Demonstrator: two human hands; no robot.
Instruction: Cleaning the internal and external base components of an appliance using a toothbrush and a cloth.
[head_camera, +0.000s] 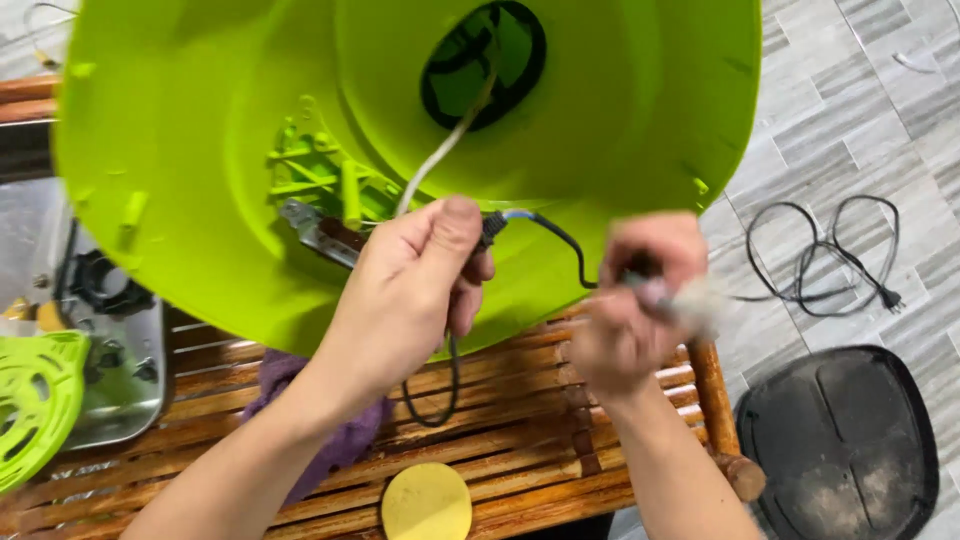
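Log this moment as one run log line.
left hand: pinching black wire | right hand: gripping blurred tool | green housing: on slatted table

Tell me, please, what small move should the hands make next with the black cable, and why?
Probably steady the right hand first. It is blurred, gripping a tool whose kind is unclear, while the left hand pinches the black cable at its grommet inside the green housing. The cable is not seated yet.

A lime-green plastic housing (250, 130), hollow side up, tilted; black cable (555, 240) runs toward three o'clock.
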